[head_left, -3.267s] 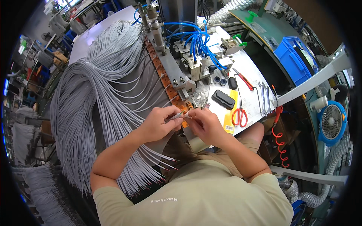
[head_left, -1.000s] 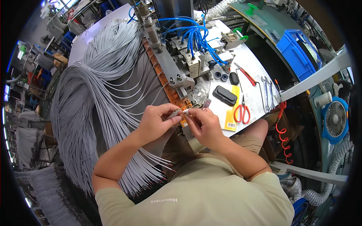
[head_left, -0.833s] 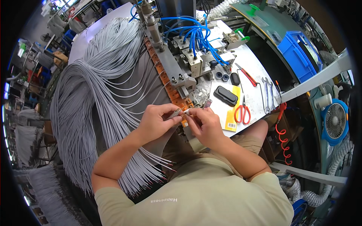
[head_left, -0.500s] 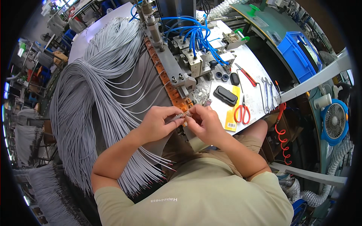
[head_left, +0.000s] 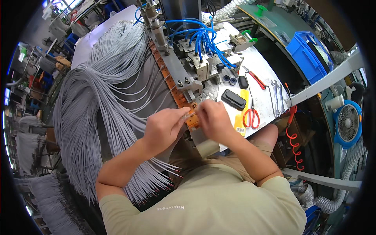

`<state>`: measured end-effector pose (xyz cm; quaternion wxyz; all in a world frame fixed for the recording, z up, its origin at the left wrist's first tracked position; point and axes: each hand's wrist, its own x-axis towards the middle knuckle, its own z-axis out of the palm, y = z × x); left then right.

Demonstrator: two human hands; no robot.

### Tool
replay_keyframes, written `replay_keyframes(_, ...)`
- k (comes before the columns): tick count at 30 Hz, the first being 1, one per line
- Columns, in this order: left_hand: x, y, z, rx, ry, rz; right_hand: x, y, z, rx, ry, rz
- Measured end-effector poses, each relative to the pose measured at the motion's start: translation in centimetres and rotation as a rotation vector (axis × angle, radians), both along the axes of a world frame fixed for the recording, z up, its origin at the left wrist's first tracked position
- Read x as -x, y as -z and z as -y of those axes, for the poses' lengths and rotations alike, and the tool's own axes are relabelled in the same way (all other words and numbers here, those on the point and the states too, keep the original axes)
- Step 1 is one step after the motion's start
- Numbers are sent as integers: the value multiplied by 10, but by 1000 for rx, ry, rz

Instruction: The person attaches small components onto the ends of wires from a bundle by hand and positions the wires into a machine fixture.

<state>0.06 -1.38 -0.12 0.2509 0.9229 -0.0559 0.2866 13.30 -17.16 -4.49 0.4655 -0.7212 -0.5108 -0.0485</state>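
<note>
Your left hand (head_left: pixel 164 128) keeps its grip pinched on a thin grey cable (head_left: pixel 190 115), whose end lies between your two hands, over the near end of the orange strip (head_left: pixel 172 84). Your right hand (head_left: pixel 214 120) is blurred just beside it, fingers bunched; you cannot tell whether that grip holds anything. From your hands, the bundle of grey cables (head_left: pixel 88 94) spreads at nine o'clock, the machine (head_left: pixel 168 58) stands at eleven, and on the white bench (head_left: pixel 256 64) the black case (head_left: pixel 234 100) lies at two and the red-handled scissors (head_left: pixel 252 118) at three.
</note>
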Motion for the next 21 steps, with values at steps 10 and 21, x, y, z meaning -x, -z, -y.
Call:
replay_keyframes(10, 1, 1, -5, 162, 127, -376, -17, 18, 0, 19, -75, -1104)
replay_keyframes(21, -2, 9, -9, -272, -104, -293, -23, 37, -7, -13, -60, -1301)
